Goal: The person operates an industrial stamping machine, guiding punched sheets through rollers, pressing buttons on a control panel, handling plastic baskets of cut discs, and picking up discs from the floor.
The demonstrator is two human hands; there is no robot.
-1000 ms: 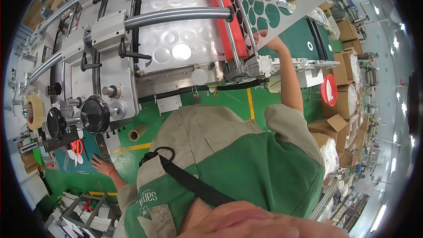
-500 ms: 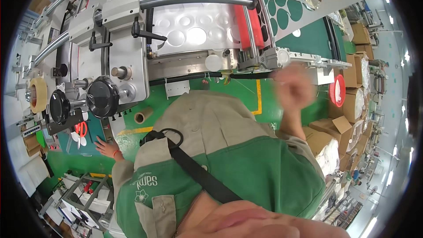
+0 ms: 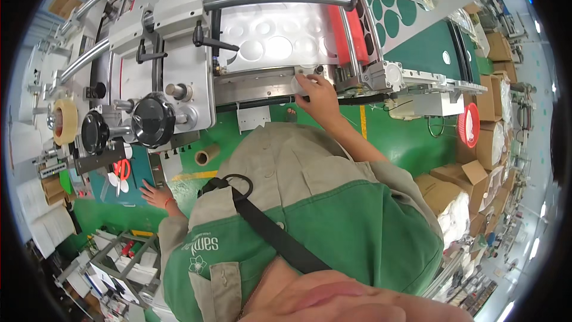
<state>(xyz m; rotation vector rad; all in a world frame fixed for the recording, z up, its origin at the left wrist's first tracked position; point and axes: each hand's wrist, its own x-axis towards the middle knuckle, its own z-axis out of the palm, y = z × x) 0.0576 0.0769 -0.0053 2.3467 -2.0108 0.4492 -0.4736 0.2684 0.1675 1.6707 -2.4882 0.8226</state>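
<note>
My right hand (image 3: 319, 92) reaches forward to a large silver machine, its fingers curled over the front edge of a metal plate (image 3: 256, 81). Behind that plate lies a shiny sheet with round dimples (image 3: 280, 36), and a red roller (image 3: 348, 18) runs beside it. My left hand (image 3: 156, 194) lies flat, fingers apart, on a dark teal shelf (image 3: 134, 173) at the machine's lower left. Red-handled scissors (image 3: 121, 170) rest on that shelf just beyond the fingers. My green and beige jacket with a black strap fills the lower middle.
Two black knobs (image 3: 152, 120) stick out of the machine's side, with a tape roll (image 3: 64, 120) to their left. A cardboard tube (image 3: 207, 155) lies on the green floor. Cardboard boxes (image 3: 471, 173) and a red basket (image 3: 469, 124) stand at the right. A wire rack (image 3: 119, 262) is at lower left.
My right hand has come down and left from the perforated sheet at the machine's far right end to the metal plate's front edge. My left hand has stayed on the shelf.
</note>
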